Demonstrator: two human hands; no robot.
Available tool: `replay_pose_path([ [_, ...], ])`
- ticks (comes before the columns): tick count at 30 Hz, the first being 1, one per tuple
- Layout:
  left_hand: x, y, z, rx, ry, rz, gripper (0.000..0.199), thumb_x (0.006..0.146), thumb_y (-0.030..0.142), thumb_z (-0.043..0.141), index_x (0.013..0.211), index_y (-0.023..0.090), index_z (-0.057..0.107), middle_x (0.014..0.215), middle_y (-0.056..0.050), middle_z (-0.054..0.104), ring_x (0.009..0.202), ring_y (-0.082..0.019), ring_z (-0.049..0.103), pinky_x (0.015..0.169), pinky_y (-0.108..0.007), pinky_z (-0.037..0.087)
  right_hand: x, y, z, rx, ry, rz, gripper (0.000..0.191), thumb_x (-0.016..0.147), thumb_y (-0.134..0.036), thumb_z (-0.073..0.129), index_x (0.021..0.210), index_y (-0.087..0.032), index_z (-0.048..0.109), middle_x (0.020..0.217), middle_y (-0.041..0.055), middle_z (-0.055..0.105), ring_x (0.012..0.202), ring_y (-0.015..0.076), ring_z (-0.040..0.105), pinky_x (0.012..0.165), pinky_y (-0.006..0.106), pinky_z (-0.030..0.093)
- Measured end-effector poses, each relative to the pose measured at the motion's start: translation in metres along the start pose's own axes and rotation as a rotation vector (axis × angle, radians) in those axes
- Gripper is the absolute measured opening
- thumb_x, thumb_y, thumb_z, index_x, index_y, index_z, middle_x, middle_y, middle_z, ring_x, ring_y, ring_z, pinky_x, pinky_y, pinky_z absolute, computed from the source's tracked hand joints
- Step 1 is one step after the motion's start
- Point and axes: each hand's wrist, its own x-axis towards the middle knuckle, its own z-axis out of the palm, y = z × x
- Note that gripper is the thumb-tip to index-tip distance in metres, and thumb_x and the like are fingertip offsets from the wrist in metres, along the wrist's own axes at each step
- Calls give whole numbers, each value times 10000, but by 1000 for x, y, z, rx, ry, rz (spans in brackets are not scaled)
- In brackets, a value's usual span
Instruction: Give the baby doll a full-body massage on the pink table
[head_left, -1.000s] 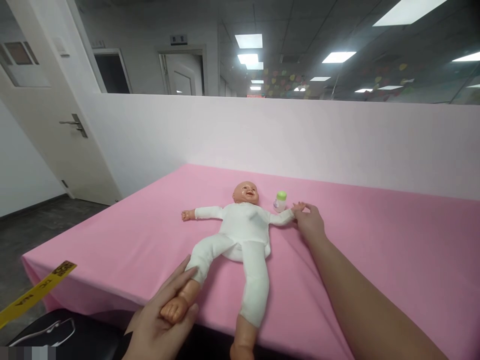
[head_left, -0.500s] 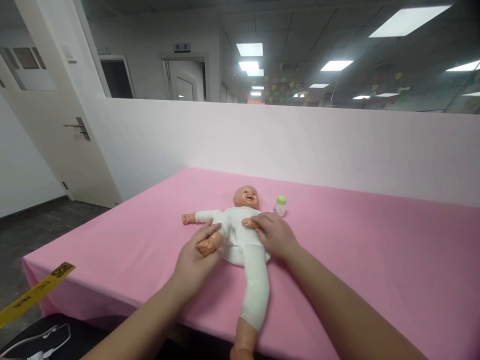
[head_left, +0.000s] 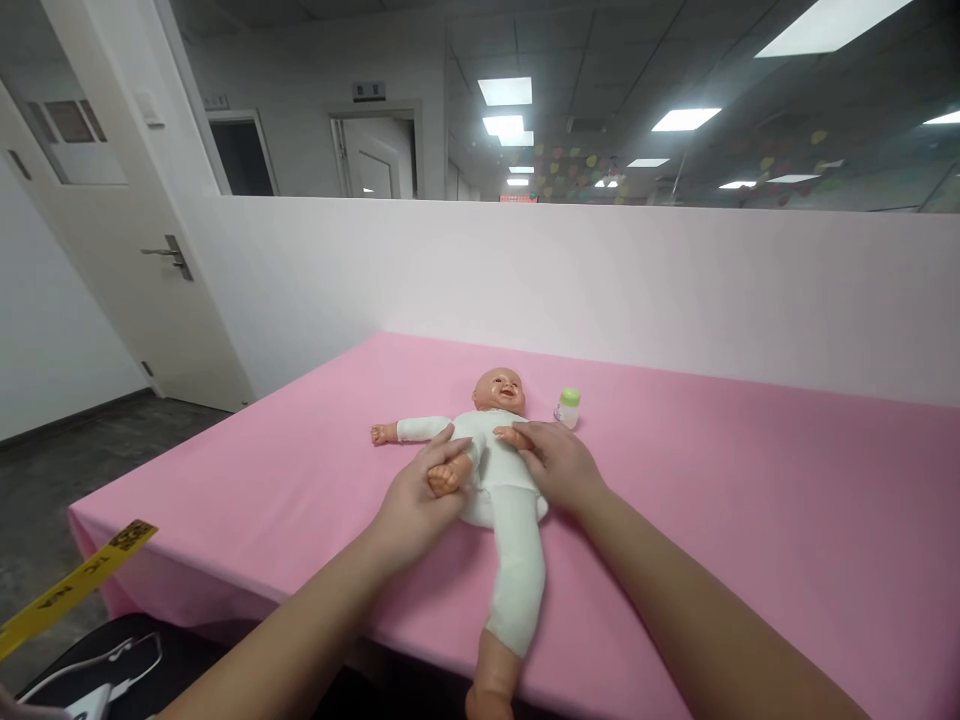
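Note:
A baby doll with a white cloth body and bare plastic head, hands and feet lies face up. My left hand is closed round one of its feet, and that leg is folded up towards the belly. My right hand grips the doll's arm on the right, bent so the small plastic hand rests on the chest; my fingers hide most of this arm. The doll's other arm stretches out to the left, while its other leg extends straight towards me, past the table's front edge.
A small bottle with a green cap stands right of the doll's head. Pink cloth covers the table, with a white wall behind. At lower left are a yellow strip and a white cable on something black.
My left hand has pushed the doll's foot slightly right and up, closer to its torso. My right hand keeps its hold on the arm. The camera view has shifted a little.

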Motion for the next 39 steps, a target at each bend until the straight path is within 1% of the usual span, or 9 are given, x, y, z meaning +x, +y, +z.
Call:
replay_pose_path([
  [3,-31,-1,-10,62,38,20,707,848,414,702,1518,219,583,1684,-66,226,1613,-238,281,1373,-368,295,-2,13,-4,156,103,237,381,976,-359,638,1351,-300,676,1203,47,754,1013,257,705,878,408,581],
  [6,-65,-10,-19,83,69,20,692,847,431,720,1498,226,606,1663,-71,282,1595,-237,323,1361,-364,325,-2,36,-9,309,285,434,478,954,-446,650,1401,-281,615,1279,64,731,1044,243,712,901,392,591],
  [9,-96,-25,-27,130,92,-3,659,859,435,722,1481,241,625,1644,-73,323,1575,-236,364,1349,-379,337,-4,65,-14,355,361,669,568,918,-530,680,1413,-269,582,1204,80,753,982,252,741,864,386,602],
  [14,-132,-47,-29,255,84,11,645,844,418,741,1467,285,646,1612,-56,382,1535,-231,429,1304,-362,381,-12,112,-25,195,256,1017,692,865,-541,702,1451,-228,511,1179,156,742,838,300,740,756,431,602],
  [18,-140,-53,-26,393,51,99,617,867,407,713,1471,302,643,1614,-43,379,1512,-204,462,1264,-311,419,-16,127,-29,43,155,1065,648,845,-481,694,1406,-199,534,1179,194,727,988,390,714,855,518,566],
  [22,-134,-49,-24,374,37,75,615,910,432,663,1510,309,603,1636,-31,343,1541,-189,423,1287,-331,378,-12,116,-28,47,198,980,636,922,-470,624,1482,-215,466,1285,150,714,1136,354,694,964,480,538],
  [27,-105,-29,-25,217,39,4,665,892,447,694,1526,278,586,1666,-40,281,1598,-217,323,1358,-376,285,-5,71,-25,112,328,669,657,920,-476,672,1517,-295,463,1245,82,732,968,269,735,855,395,573],
  [34,-33,0,-9,120,27,39,701,886,490,697,1539,274,561,1691,-39,214,1622,-227,259,1394,-405,235,1,10,-5,-22,68,101,355,973,-283,649,1325,-305,685,1184,37,747,1054,268,671,907,406,533],
  [39,8,-1,6,16,-31,6,706,855,409,707,1533,270,567,1692,-50,207,1559,-246,384,1311,-360,400,4,1,3,-95,17,-172,201,1011,-203,656,1155,-273,779,1091,53,751,1031,249,657,955,401,497],
])
